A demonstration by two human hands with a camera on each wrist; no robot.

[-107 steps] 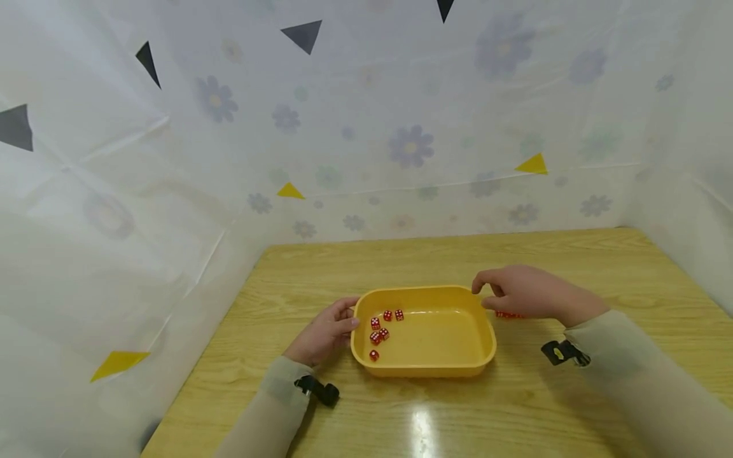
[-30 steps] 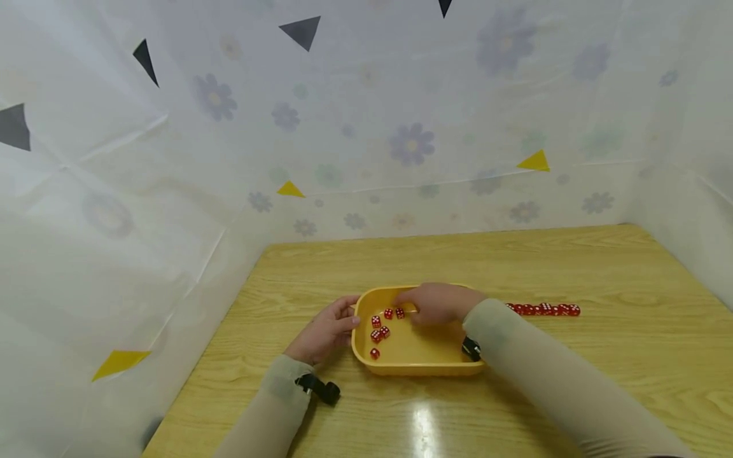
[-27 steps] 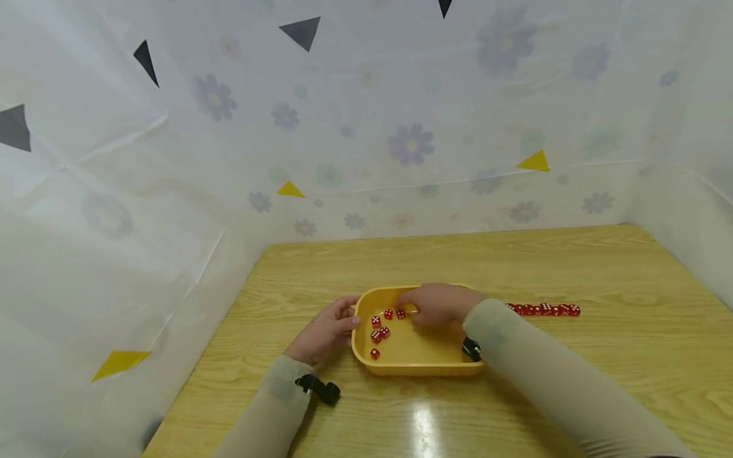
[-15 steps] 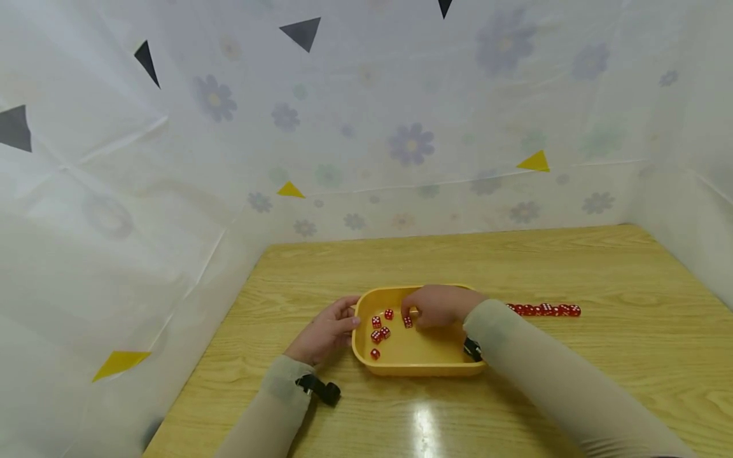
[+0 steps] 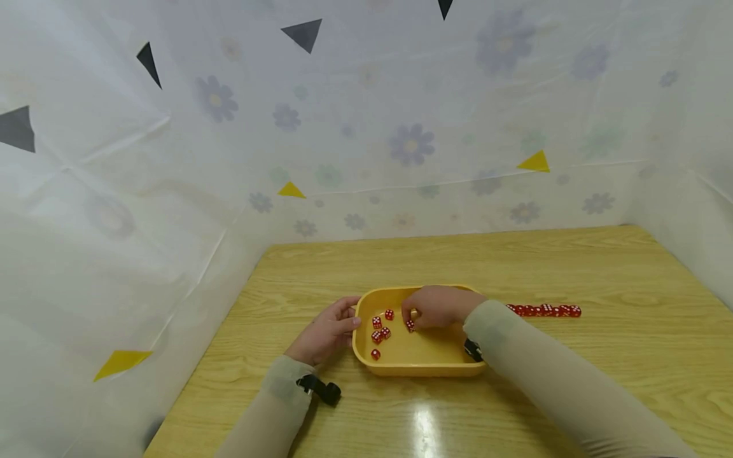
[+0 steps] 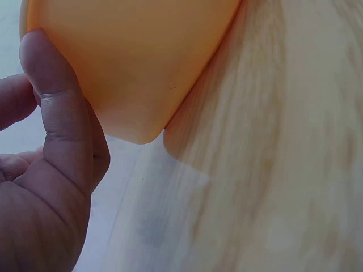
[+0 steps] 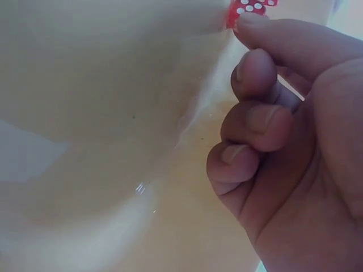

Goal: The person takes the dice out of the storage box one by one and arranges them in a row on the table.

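Head view shows us reaching our right hand [image 5: 438, 306] into the shallow yellow plastic tray [image 5: 424, 366] on the pale wooden table [image 5: 572, 381]. Its fingertips pinch one small red die with white pips [image 5: 410, 326], which sits low over the tray floor. A second ago that die lay beside its neighbour near the tray's far wall; now it has been drawn toward the middle, apart from the remaining red dice [image 5: 378, 333] clustered at the tray's left end. We judge that this die has been picked out and is about to leave the tray.

In the right wrist view, the die [image 7: 245, 10] peeks out at the tip of the forefinger, with the other fingers [image 7: 255, 124] curled into the palm.

Our left hand [image 5: 325, 331] rests against the tray's left wall, where it has stayed throughout. The left wrist view shows the thumb [image 6: 62, 113] lying flat on the yellow outer wall [image 6: 142, 62], fingers relaxed, steadying and not gripping.

To the right of the tray, a straight row of red dice [image 5: 544, 310] lies on the table, unchanged over the last second.
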